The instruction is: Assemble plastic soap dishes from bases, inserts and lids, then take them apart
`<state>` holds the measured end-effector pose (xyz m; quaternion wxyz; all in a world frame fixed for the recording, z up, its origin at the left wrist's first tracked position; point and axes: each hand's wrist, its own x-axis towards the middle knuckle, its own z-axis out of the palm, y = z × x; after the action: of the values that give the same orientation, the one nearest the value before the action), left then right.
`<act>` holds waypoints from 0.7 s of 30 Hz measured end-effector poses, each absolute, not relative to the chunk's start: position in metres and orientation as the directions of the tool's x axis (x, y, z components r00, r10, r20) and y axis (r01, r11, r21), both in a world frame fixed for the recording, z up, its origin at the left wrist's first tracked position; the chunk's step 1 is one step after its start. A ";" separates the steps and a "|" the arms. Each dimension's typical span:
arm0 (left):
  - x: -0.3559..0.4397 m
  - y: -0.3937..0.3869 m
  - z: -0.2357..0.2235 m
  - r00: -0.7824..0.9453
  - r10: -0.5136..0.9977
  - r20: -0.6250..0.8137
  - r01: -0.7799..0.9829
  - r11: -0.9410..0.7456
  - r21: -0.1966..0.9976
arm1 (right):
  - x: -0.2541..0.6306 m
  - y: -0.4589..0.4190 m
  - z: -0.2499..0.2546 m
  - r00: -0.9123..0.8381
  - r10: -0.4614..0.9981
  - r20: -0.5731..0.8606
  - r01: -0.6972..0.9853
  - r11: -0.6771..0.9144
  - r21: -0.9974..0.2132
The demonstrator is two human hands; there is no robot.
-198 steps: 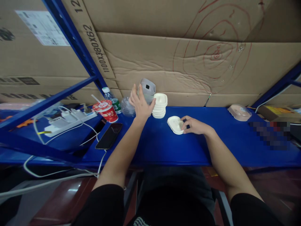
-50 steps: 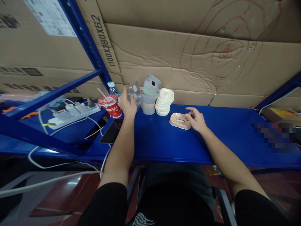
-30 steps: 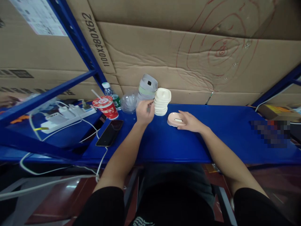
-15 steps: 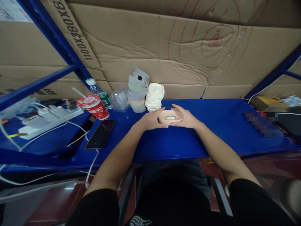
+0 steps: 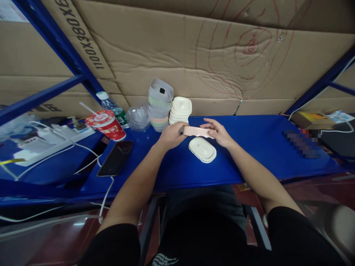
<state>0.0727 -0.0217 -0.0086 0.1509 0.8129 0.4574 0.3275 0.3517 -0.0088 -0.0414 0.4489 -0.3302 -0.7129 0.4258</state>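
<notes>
Between my hands, a rounded pink plastic cover [image 5: 197,131] is held tilted above the table, with its edge toward me. My left hand [image 5: 172,135] pinches its left end. My right hand [image 5: 221,133] grips the right end with thumb and fingers. Just below it, a cream oval lid [image 5: 202,150] with a raised ridge in the middle lies on the blue table [image 5: 255,147]. Behind my left hand stand a stack of cream lids [image 5: 181,107] and a taller stack of grey, green and pink covers [image 5: 160,105].
Clear plastic domes [image 5: 138,118], a red paper cup [image 5: 107,125] with a straw and a water bottle [image 5: 112,105] stand at the left. A phone [image 5: 115,159] lies near a white power strip [image 5: 52,146]. Cardboard [image 5: 172,44] lines the back. A small box [image 5: 316,120] sits far right.
The pink cover has been lifted and tilted up, and the cream lid that showed through its slot now lies apart on the table. The view has shifted slightly.
</notes>
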 end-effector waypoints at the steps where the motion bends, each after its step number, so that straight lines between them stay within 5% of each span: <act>1: 0.072 -0.021 -0.008 0.305 0.846 0.437 0.651 -0.520 0.553 | 0.352 -0.009 -0.040 -0.372 0.850 0.373 0.075 0.428 -0.901; 5: 0.068 -0.016 -0.011 0.049 0.805 0.591 0.632 -0.483 0.606 | 0.347 -0.008 -0.042 -0.374 0.833 0.406 0.077 0.465 -0.882; 9: 0.068 -0.015 -0.016 0.031 0.785 0.619 0.582 -0.517 0.627 | 0.339 -0.010 -0.045 -0.316 0.883 0.347 0.178 0.414 -0.893; 13: 0.074 -0.019 -0.020 0.144 0.785 0.602 0.583 -0.559 0.590 | 0.338 -0.015 -0.036 -0.202 0.924 0.326 0.245 0.370 -0.896; 21: 0.080 -0.031 -0.010 0.520 0.583 0.624 0.499 -0.801 0.331 | 0.347 -0.012 -0.028 0.022 0.914 0.405 0.288 0.382 -0.878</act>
<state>0.0799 -0.0308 -0.0098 0.0551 0.8701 0.3109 0.3785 0.3470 -0.0121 -0.0282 0.5361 -0.4731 -0.6353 0.2920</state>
